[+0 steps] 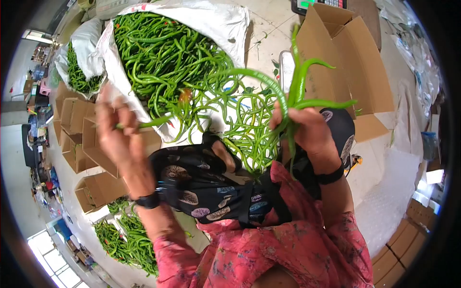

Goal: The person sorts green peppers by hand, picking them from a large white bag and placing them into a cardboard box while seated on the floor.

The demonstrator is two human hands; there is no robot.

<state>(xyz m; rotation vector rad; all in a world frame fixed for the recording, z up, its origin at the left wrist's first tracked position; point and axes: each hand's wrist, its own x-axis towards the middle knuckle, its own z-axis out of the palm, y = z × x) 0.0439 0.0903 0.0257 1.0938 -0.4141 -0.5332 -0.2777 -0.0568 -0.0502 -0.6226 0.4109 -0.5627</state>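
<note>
My right hand (309, 132) is closed around a small bunch of long green chili peppers (298, 86), which stick out upward and to the sides, with thin ends hanging below. My left hand (120, 127) is out to the left, smeared by motion, and a single green chili pepper (156, 122) points rightward from its fingers. Ahead, a large heap of green chili peppers (168, 53) fills an opened white sack (223, 21). A looser pile of curved, paler chili peppers (252, 127) lies between my hands, near my lap.
An open cardboard box (360, 62) stands at the right, near a scale (303, 5). More cardboard boxes (98, 189) are at the left. Another white sack (86, 48) holds chili peppers, and more chili peppers (127, 240) lie at lower left. Bubble wrap (391, 192) covers the right side.
</note>
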